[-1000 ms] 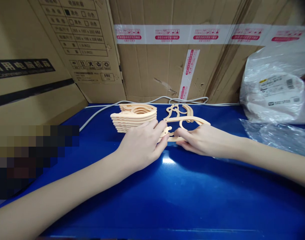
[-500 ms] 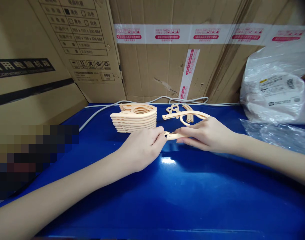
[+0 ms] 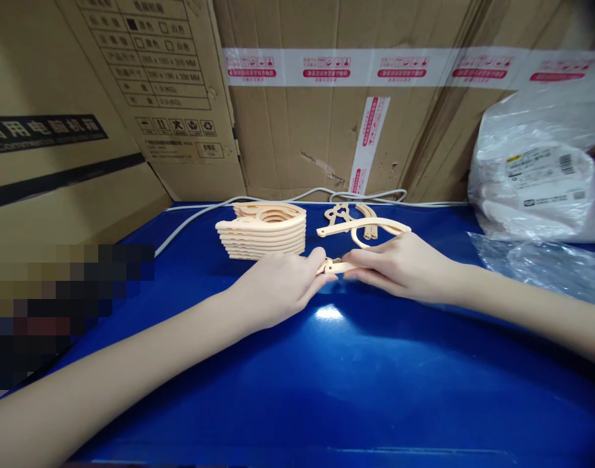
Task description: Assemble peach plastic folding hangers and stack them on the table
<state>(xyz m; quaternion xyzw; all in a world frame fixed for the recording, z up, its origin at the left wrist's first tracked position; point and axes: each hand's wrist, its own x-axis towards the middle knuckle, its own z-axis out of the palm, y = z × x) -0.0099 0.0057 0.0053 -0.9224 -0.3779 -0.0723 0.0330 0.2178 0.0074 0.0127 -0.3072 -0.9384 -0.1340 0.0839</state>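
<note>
Between my two hands is a beige plastic folding hanger [image 3: 340,267], its jointed middle showing. My left hand [image 3: 282,283] pinches the left part, thumb on top and fingers below, hiding most of it. From the other side my right hand [image 3: 395,263] grips an arm of the same hanger. Just behind my right hand lies a loose curved hanger arm [image 3: 343,225]. A stack of folded beige hangers [image 3: 263,237] rises behind my left hand. Farther back are loose hanger hooks [image 3: 337,212] and several short curved pieces [image 3: 370,227].
The blue tabletop [image 3: 326,377] runs under everything. A white cable [image 3: 194,218] crosses its back edge before a cardboard wall [image 3: 297,130]. At the left stands a large carton [image 3: 43,78]. A clear plastic bag with a label [image 3: 536,169] and loose plastic film [image 3: 555,266] occupy the right side.
My left thumb and fingers have shifted slightly right over the hanger's joint, the fingertips now showing beneath it. My right hand has dipped slightly and still holds its arm.
</note>
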